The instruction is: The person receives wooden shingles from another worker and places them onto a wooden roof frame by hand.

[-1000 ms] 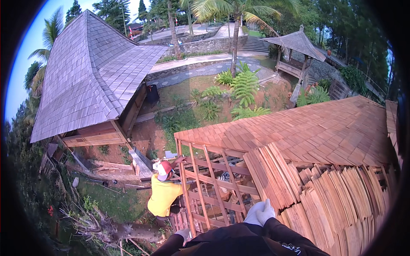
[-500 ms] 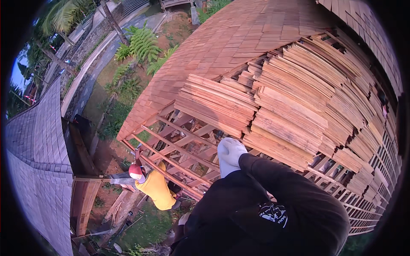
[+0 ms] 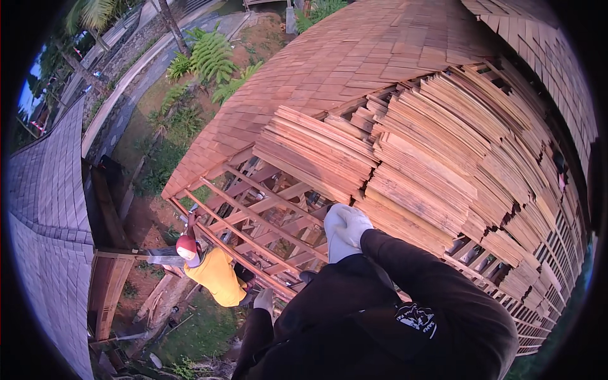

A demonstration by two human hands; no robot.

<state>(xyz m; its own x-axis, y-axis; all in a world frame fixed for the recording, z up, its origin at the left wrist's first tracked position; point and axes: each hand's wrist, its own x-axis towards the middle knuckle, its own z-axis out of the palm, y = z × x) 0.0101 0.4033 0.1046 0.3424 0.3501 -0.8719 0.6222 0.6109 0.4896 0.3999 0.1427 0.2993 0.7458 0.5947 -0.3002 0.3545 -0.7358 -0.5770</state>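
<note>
My right hand (image 3: 352,225), in a white glove, lies closed against a pale, cloth-like shape (image 3: 341,251) below it; whether that is my knee or something else is unclear. Its fingertips are hidden. Just beyond it are stacked wooden shingles (image 3: 418,190), laid in overlapping bundles on the roof. My left hand (image 3: 263,299), in a light glove, shows low in the picture beside the lower roof batten (image 3: 278,284). It is small and partly covered by my dark clothing, so its grip cannot be made out.
Open roof battens (image 3: 259,218) with gaps between them lie left of my right hand. A person in a yellow shirt (image 3: 216,277) and red headwear is below the roof edge, one arm raised to it. Finished shingle roofing (image 3: 304,82) rises beyond; a grey roof (image 3: 47,221) stands left.
My left hand has come into fuller view beside the lower batten. My right hand stays in place by the stacks. The whole view has shifted slightly, moving roof and person leftward.
</note>
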